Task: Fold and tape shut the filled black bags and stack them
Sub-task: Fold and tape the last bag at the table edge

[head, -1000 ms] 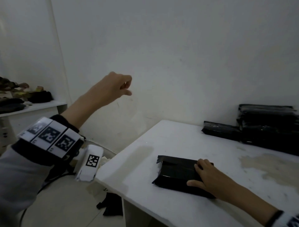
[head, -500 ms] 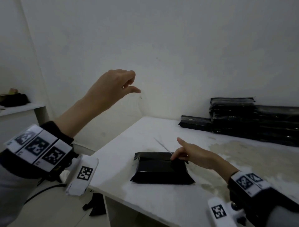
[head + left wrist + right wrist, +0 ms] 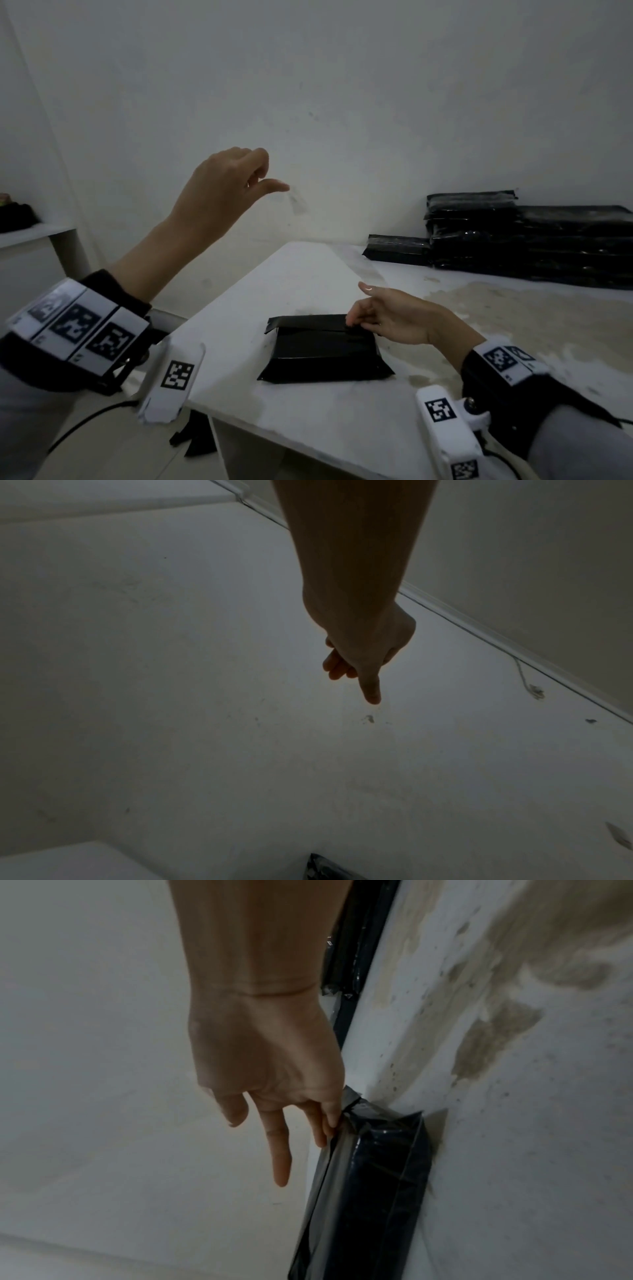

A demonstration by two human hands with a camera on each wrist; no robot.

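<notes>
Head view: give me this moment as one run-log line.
left hand raised, pinching clear tape strip | right hand pressing folded flap of black bag on table | bag stack behind

A white, stained bench [image 3: 308,428] with worn brownish patches carried one folded, filled black plastic bag [image 3: 323,353] near its front edge. A stack of similar flat black plastic bags [image 3: 527,240] lay at its far side against the wall.
</notes>
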